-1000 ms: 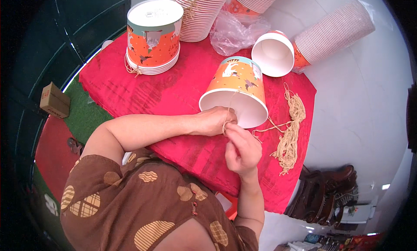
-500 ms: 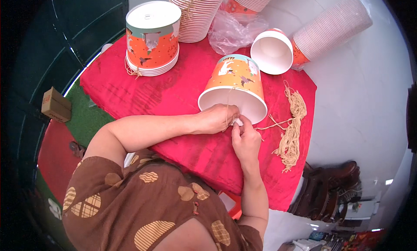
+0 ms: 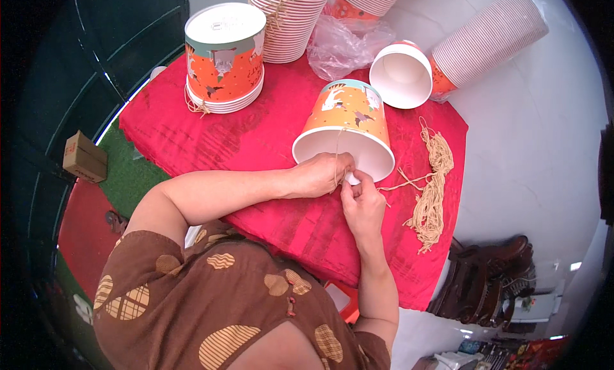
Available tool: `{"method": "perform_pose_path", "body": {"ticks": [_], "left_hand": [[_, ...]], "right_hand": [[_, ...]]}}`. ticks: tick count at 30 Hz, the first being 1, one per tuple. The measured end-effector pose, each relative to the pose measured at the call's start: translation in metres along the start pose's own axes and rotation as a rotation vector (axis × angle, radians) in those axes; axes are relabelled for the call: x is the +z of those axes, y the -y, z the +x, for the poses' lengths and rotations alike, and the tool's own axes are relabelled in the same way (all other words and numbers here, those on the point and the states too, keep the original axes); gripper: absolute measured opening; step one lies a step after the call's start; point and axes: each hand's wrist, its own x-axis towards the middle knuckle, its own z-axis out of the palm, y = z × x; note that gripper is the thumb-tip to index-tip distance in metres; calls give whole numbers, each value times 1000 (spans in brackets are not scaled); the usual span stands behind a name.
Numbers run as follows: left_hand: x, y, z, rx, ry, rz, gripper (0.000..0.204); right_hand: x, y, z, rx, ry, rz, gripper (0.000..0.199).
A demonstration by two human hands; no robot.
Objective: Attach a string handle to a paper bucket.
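The left grip (image 3: 318,176) is curled at the mouth of the orange paper bucket (image 3: 350,119), a twine strand (image 3: 338,149) crossing its fingers; whether it clamps anything cannot be told. Hold the strand taut without denting the rim (image 3: 393,161), and steady the bucket, which lies tipped on the desk (image 3: 185,140), mouth toward the person. The right grip (image 3: 362,200) is pinched narrowly, thumb against fingers, on a small white piece (image 3: 352,178), nature unclear.

Close, wide fisheye view from head height, down onto table (image 3: 217,136)
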Motion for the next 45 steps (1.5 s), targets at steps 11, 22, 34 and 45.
{"method": "perform_pose_path", "body": {"ticks": [11,22,34,45], "left_hand": [[2,2,0,11,3,22,12],[10,14,3,108,-57,76,11],[5,10,2,99,26,54,11],[0,10,4,-219,73,-286,19]], "right_hand": [[7,-8,-1,-61,6,-28,15],[9,-7,0,-134,1,-47,8],[7,-12,0,-95,63,78,5],[0,-12,3,0,142,234,7]]}}
